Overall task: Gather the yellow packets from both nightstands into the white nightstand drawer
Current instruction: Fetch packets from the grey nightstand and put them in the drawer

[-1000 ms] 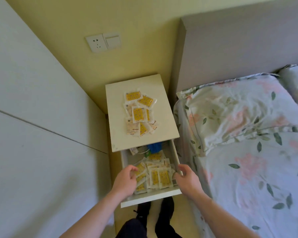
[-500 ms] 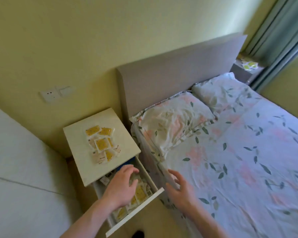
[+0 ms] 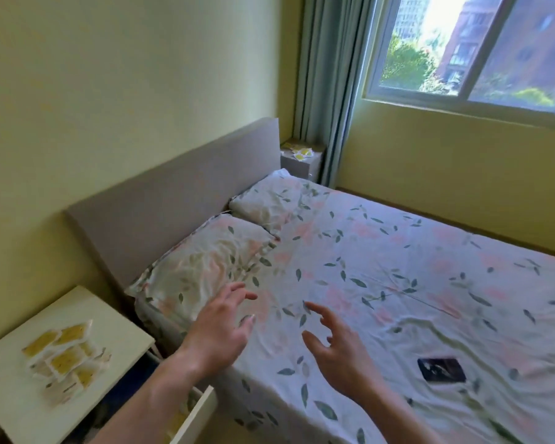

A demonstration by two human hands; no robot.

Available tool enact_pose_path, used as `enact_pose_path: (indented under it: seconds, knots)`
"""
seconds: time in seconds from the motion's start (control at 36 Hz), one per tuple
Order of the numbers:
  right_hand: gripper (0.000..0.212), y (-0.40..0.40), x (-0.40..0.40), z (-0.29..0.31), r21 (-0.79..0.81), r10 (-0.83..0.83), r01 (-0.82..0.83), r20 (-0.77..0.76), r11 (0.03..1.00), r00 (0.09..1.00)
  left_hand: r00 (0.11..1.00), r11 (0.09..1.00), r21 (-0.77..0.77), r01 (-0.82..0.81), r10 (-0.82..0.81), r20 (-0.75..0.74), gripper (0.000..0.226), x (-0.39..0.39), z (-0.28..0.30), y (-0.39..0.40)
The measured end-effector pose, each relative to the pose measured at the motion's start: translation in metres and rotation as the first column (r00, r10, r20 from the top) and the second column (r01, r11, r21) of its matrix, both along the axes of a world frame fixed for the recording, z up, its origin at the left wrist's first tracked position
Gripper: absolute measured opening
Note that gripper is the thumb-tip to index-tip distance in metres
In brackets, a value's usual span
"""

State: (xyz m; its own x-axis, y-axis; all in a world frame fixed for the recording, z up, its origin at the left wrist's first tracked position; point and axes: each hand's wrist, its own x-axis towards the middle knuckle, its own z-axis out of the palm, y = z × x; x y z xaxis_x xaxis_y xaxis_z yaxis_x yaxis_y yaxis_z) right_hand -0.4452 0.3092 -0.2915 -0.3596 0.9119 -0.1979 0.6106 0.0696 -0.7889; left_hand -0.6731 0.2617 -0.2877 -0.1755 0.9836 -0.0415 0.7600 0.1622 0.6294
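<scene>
Empty, fingers spread, the left hand (image 3: 220,331) and right hand (image 3: 340,344) hover over the bed (image 3: 398,267); packets (image 3: 64,357) lie on the white nightstand (image 3: 122,325) above its open drawer (image 3: 196,415), more packets (image 3: 302,152) on the far nightstand (image 3: 297,165), likely next.

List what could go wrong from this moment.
1. The white nightstand drawer stands open beside the left forearm; a leg or arm may well knock it.
2. Both hands, left hand and right hand, are empty, while yellow packets sit loosely piled near the nightstand's edge.
3. The far nightstand's packets lie across the bed.
</scene>
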Motion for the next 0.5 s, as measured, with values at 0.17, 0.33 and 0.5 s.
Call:
enact_pose_path:
  seconds: [0.17, 0.33, 0.5]
  knots:
    - [0.046, -0.003, 0.131, 0.017, 0.082, -0.071, 0.075, -0.043, 0.994, 0.997, 0.996, 0.993, 0.071, 0.089, -0.089, -0.008, 0.034, 0.124, 0.019, 0.009]
    - [0.045, -0.020, 0.241, 0.030, 0.064, -0.149, 0.154, -0.069, 0.986, 0.986, 0.987, 0.983, 0.088, 0.161, -0.159, -0.022, 0.035, 0.231, 0.036, 0.005]
    - [0.047, -0.019, 0.332, 0.041, 0.128, -0.191, 0.204, -0.107, 0.971, 0.976, 0.976, 0.970, 0.111, 0.215, -0.210, -0.062, 0.036, 0.314, 0.056, 0.013]
